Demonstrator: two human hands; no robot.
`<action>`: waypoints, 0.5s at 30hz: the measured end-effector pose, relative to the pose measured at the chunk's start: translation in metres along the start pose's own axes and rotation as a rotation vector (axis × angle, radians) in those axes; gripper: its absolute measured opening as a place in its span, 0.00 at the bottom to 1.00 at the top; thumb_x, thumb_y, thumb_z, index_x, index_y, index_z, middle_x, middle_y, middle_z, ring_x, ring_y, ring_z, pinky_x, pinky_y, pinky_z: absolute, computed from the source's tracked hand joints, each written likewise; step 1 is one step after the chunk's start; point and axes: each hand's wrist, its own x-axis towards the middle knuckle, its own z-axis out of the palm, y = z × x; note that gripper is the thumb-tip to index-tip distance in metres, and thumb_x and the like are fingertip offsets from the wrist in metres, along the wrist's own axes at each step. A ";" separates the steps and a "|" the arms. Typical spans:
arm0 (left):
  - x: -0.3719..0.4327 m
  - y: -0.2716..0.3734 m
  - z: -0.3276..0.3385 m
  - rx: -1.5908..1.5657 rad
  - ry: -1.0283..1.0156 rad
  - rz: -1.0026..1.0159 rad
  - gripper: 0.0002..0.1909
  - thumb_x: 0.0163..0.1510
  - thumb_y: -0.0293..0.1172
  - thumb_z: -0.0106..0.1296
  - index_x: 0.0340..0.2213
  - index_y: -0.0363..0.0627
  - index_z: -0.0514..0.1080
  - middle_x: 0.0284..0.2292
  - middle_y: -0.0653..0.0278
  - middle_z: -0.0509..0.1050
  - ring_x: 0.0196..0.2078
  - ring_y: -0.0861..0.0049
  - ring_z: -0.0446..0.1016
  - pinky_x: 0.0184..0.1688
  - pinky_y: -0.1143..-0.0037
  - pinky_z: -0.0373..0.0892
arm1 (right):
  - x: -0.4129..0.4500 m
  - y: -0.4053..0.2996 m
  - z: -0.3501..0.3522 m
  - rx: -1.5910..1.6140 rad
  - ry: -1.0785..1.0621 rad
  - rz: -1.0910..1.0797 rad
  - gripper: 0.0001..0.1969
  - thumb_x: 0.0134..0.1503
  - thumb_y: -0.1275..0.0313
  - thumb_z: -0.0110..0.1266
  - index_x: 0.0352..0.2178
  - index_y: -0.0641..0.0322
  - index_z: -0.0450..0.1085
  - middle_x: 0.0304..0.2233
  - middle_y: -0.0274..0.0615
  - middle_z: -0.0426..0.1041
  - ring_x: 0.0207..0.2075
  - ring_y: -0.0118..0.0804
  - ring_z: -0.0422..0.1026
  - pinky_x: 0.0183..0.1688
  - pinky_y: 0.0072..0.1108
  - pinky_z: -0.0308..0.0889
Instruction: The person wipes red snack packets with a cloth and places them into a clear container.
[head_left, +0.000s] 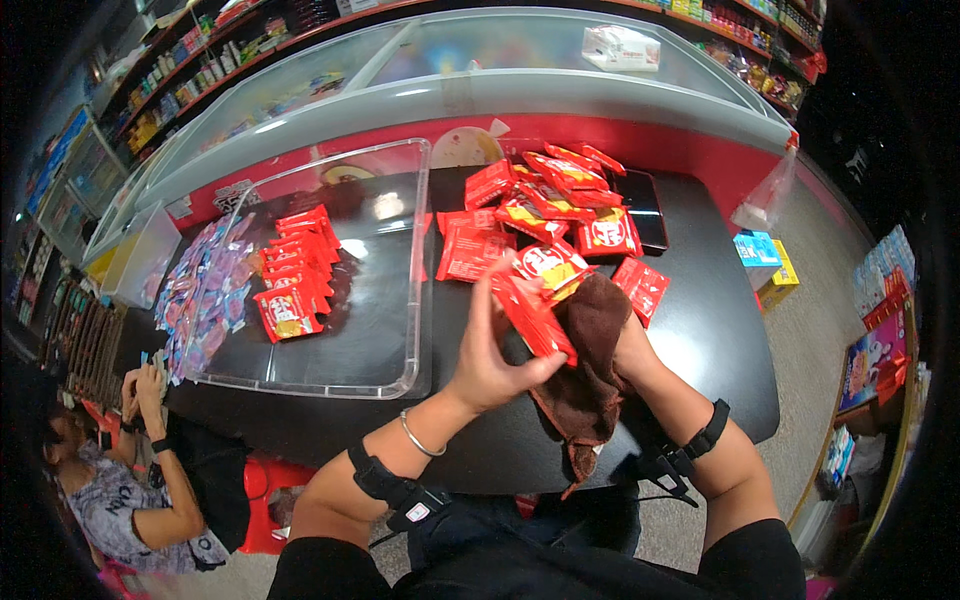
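Between the thumb and fingers of my left hand (495, 360) is a red snack packet (531, 311), held tilted above the black table (480, 442). My right hand (637, 352) grips a brown cloth (589, 375), which covers most of its fingers and hangs down towards me. The cloth is right beside the packet. Beyond both hands lies a loose heap of red and yellow snack packets (555, 195). One red packet (641, 289) rests by itself just past my right hand.
At left a clear plastic bin (416, 300) holds a row of red packets (292, 277). Farther left are many small purple packets (206, 292) and a seated person (142, 480) working with both hands. A phone (646, 214) lies beside the heap. A glass-topped freezer (465, 97) borders the table's far side.
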 end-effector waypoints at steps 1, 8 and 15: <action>0.000 0.001 0.001 -0.106 0.049 -0.023 0.53 0.37 0.27 0.66 0.60 0.42 0.43 0.47 0.55 0.65 0.50 0.70 0.67 0.53 0.72 0.64 | -0.002 0.014 -0.017 -0.113 0.026 0.096 0.14 0.58 0.73 0.48 0.45 0.68 0.65 0.42 0.41 0.72 0.44 0.32 0.70 0.49 0.23 0.64; 0.003 -0.008 -0.001 0.675 -0.091 0.095 0.50 0.33 0.32 0.65 0.59 0.45 0.54 0.38 0.56 0.61 0.39 0.64 0.66 0.45 0.70 0.65 | -0.004 0.010 -0.023 -0.035 -0.119 -0.045 0.20 0.56 0.68 0.50 0.49 0.66 0.63 0.48 0.48 0.67 0.50 0.37 0.67 0.53 0.26 0.62; 0.001 -0.006 0.004 0.838 -0.270 0.081 0.51 0.31 0.31 0.65 0.59 0.46 0.54 0.36 0.56 0.63 0.41 0.60 0.67 0.45 0.68 0.66 | -0.015 0.011 -0.012 -0.220 -0.039 0.105 0.20 0.50 0.71 0.60 0.44 0.66 0.66 0.42 0.40 0.72 0.43 0.29 0.70 0.48 0.23 0.65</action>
